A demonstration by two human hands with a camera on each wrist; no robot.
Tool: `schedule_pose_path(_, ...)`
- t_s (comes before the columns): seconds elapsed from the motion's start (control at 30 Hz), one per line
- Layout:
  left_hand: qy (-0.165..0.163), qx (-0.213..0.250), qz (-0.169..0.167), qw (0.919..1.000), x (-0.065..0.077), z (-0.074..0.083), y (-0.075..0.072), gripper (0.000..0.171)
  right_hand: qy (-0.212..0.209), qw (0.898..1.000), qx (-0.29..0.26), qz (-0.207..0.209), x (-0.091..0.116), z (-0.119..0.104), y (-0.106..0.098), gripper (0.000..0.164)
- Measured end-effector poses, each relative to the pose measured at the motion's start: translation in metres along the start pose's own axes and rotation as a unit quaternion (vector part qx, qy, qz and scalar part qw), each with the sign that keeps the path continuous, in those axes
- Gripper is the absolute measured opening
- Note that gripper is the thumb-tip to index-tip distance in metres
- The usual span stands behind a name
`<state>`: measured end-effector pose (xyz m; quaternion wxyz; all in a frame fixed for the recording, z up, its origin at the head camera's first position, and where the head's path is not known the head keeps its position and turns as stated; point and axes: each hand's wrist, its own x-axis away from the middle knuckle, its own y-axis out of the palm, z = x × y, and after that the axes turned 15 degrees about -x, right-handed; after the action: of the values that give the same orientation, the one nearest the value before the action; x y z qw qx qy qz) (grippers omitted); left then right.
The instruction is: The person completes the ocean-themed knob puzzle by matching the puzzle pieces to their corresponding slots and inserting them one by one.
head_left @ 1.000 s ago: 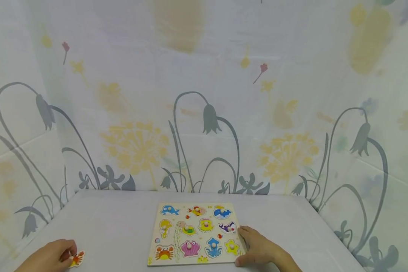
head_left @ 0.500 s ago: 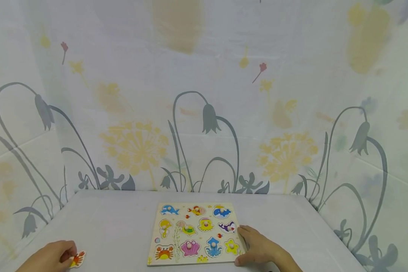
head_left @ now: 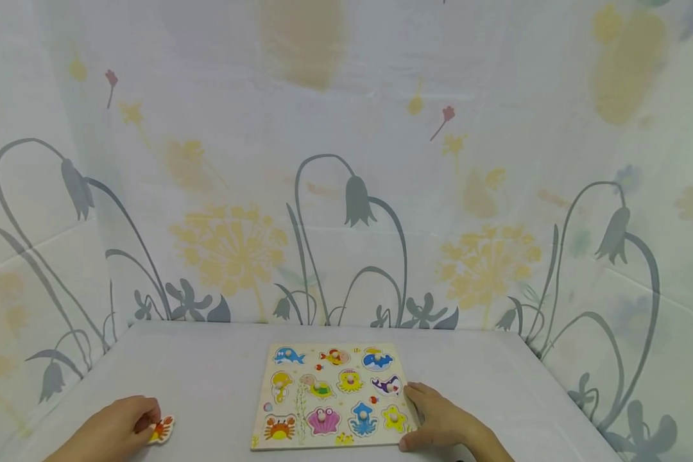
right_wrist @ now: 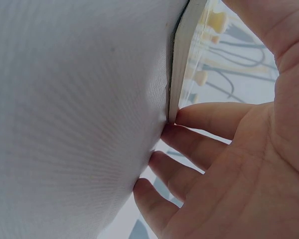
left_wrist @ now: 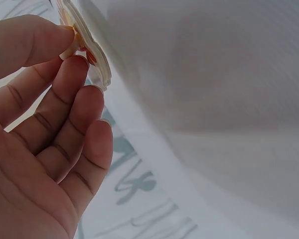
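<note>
In the head view, my left hand (head_left: 112,428) is at the lower left. Its thumb and fingers pinch the small wooden knob of an orange crab puzzle piece (head_left: 162,429). The left wrist view shows this piece (left_wrist: 92,50) edge-on, tilted. A wooden peg puzzle board (head_left: 337,444) with sea animals lies flat near the table's front. A matching crab picture (head_left: 280,428) without a knob marks its lower left corner. My right hand (head_left: 441,423) rests at the board's right edge, thumb by the near corner. Seen from the right wrist, the index fingertip touches the board's side (right_wrist: 179,74); the other fingertips rest on the cloth.
Knobbed pieces sit in the board, among them a pink shell (head_left: 323,422), a blue squid (head_left: 362,421) and a yellow starfish (head_left: 394,419). White cloth covers the table (head_left: 208,372). A flower-printed curtain (head_left: 346,192) hangs behind it and along both sides.
My left hand has moved right, toward the board, and slightly away from me with the crab puzzle piece. The right hand and the board have stayed in place.
</note>
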<state>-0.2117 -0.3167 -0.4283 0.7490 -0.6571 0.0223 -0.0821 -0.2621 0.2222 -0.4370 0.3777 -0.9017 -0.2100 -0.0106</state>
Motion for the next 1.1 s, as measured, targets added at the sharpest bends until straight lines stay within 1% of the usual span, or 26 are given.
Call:
schedule_pose_path(0.17, 0.061, -0.010, 0.041, 0.9972, -0.005, 0.016, 0.001, 0.013, 0.001, 1.000, 0.000, -0.002, 0.000, 0.000, 0.000, 0.099)
schedule_pose_path(0.27, 0.097, -0.017, 0.066, 0.9929, -0.008, 0.026, 0.003, 0.015, 0.001, 1.000, 0.003, -0.002, 0.000, -0.001, 0.000, 0.100)
schedule_pose_path(0.37, 0.122, -0.021, 0.086, 0.9885, -0.014, 0.038, 0.005, 0.016, 0.002, 1.000, 0.005, 0.000, 0.000, -0.001, 0.000, 0.101)
schedule_pose_path(0.47, 0.133, -0.014, 0.082, 0.9877, -0.020, 0.051, 0.006, 0.016, 0.003, 1.000, 0.002, 0.001, 0.000, -0.001, -0.001, 0.101)
schedule_pose_path(0.57, 0.138, -0.004, 0.068, 0.9881, -0.024, 0.064, 0.008, 0.015, 0.004, 1.000, -0.001, -0.001, 0.000, 0.000, 0.000, 0.101)
schedule_pose_path(0.63, 0.142, -0.001, 0.065, 0.9877, -0.027, 0.074, 0.009, 0.015, 0.005, 1.000, -0.001, -0.003, 0.000, 0.001, 0.000, 0.101)
schedule_pose_path(0.83, 0.157, 0.002, 0.065, 0.9855, -0.034, 0.100, 0.008, 0.012, 0.006, 1.000, 0.003, -0.006, -0.001, 0.000, 0.001, 0.101)
schedule_pose_path(1.0, 0.175, 0.004, 0.067, 0.9822, -0.040, 0.116, 0.009, 0.012, 0.006, 1.000, 0.002, -0.005, 0.000, -0.001, 0.001, 0.100)
schedule_pose_path(1.1, 0.192, 0.006, 0.073, 0.9786, -0.043, 0.125, 0.010, 0.011, 0.006, 1.000, 0.002, -0.004, 0.000, -0.002, 0.000, 0.100)
